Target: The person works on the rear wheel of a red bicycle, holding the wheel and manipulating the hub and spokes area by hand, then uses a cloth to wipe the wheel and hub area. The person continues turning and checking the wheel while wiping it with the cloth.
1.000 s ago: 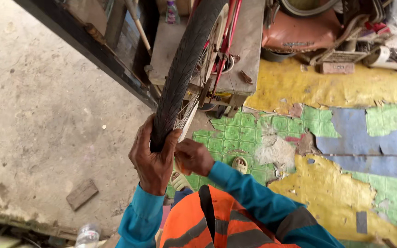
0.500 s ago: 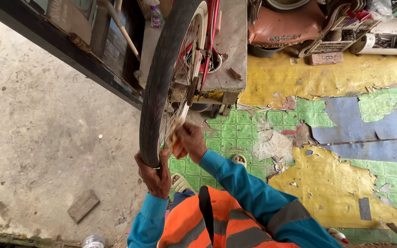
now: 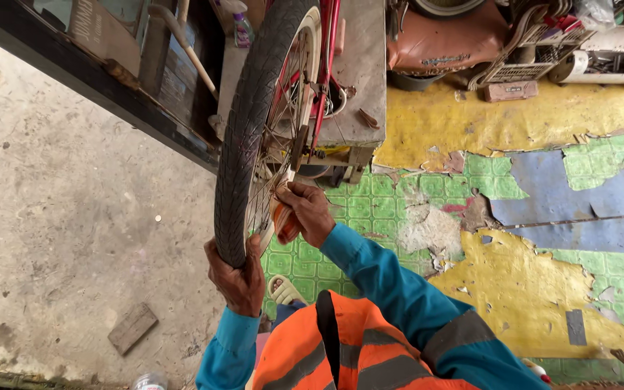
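Observation:
A bicycle wheel with a black tyre (image 3: 243, 123) and a cream rim stands upright in front of me, held in a red frame (image 3: 328, 50). My left hand (image 3: 237, 278) grips the bottom of the tyre. My right hand (image 3: 306, 209) presses a small orange cloth (image 3: 283, 220) against the rim and spokes just beside it. Both arms wear blue sleeves under an orange vest.
A wooden bench (image 3: 359, 72) stands behind the wheel. Cracked yellow, green and blue floor covering (image 3: 543, 202) lies to the right, bare concrete (image 3: 59, 217) to the left with a wood scrap (image 3: 133, 327). A brown seat (image 3: 445, 40) and clutter sit at the top right.
The view has shifted and the wheel sits more central. My right hand has moved up along the rim with the cloth. My left hand still holds the tyre's bottom.

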